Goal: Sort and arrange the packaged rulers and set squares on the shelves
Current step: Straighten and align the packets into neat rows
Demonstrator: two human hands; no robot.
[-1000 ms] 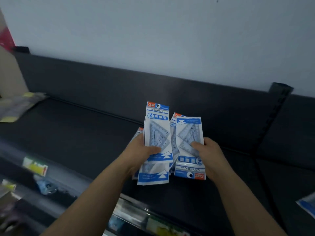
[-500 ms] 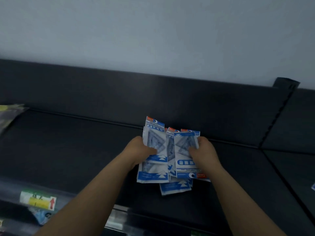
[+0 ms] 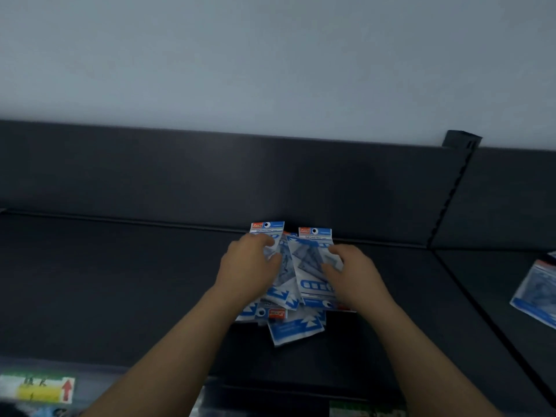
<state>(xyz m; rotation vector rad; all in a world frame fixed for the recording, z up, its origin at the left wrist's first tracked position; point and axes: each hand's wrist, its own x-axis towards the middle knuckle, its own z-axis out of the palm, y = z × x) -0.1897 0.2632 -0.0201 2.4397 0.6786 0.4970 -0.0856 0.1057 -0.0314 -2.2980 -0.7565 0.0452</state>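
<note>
Several blue-and-white packs of set squares (image 3: 304,257) lie in a loose overlapping pile on the dark shelf (image 3: 120,281), close to its back panel. My left hand (image 3: 249,266) rests on the left packs with its fingers curled over them. My right hand (image 3: 352,275) presses on the right pack, fingers bent around its edge. One pack (image 3: 296,328) sticks out of the pile toward me, and another shows its red-cornered header (image 3: 272,313) at the lower left.
Another blue-and-white pack (image 3: 535,288) lies on the neighbouring shelf section at the right edge. A slotted black upright (image 3: 451,191) separates the two sections. A yellow price label with a red arrow (image 3: 39,389) sits on the shelf's front rail. A pale wall rises behind.
Both hands have moved the packs away from me and down onto the shelf near the back panel. The packs were held upright and now lie flatter in a spread pile.
</note>
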